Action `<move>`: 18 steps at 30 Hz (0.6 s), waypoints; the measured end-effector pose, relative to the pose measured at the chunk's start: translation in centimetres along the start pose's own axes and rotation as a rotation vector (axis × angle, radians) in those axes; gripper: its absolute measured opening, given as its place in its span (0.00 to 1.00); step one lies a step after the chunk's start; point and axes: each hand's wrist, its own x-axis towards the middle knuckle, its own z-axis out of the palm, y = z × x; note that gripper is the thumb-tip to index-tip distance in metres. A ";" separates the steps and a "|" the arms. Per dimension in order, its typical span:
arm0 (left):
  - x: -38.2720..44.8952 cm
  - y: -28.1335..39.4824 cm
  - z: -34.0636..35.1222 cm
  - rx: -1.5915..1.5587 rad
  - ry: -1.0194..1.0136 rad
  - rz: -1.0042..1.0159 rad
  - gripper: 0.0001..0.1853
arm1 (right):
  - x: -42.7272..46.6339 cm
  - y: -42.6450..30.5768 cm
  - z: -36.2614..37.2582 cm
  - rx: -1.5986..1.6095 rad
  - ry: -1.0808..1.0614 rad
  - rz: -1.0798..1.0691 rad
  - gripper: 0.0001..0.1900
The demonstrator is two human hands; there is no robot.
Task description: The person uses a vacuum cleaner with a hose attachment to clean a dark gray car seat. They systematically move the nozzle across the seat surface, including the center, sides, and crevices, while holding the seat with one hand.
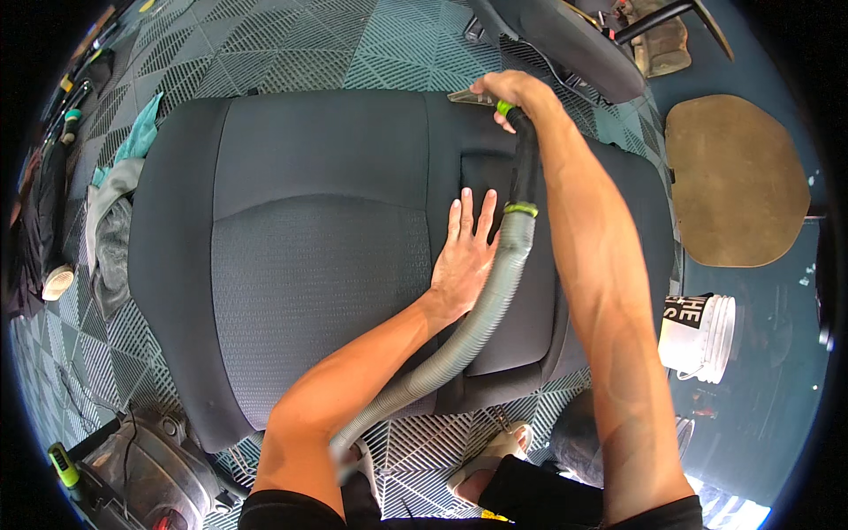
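A dark grey fabric car seat back (318,265) lies flat before me on the floor tiles. My right hand (513,93) grips a vacuum nozzle (472,98) at the seat's far edge, its flat clear-looking head resting along that edge. From the nozzle a black tube (527,156) runs to a grey corrugated hose (480,328), which curves back under my left forearm. My left hand (464,268) lies palm down on the seat beside the hose, fingers spread and pointing away from me. It holds nothing.
A vacuum cleaner body (156,470) stands at lower left. Grey towels (116,245) lie left of the seat. To the right are a white bucket (699,338) and a brown board (735,182). Another dark seat part (570,46) stands at the far right.
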 end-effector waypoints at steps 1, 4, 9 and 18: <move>0.1 0.1 0.0 0.020 -0.049 -0.008 0.30 | 0.6 -0.4 -0.4 -0.020 -0.008 0.048 0.21; 0.4 0.1 -0.2 0.024 0.017 -0.003 0.30 | 1.7 -0.9 -0.9 -0.067 -0.041 0.071 0.21; 4.7 -6.3 -0.4 -0.235 0.178 -0.229 0.28 | 1.9 -1.3 -1.1 -0.039 -0.088 0.109 0.22; 24.9 -20.7 -0.4 -0.482 -0.415 -0.652 0.45 | 0.2 -2.0 -1.0 -0.014 -0.027 0.160 0.22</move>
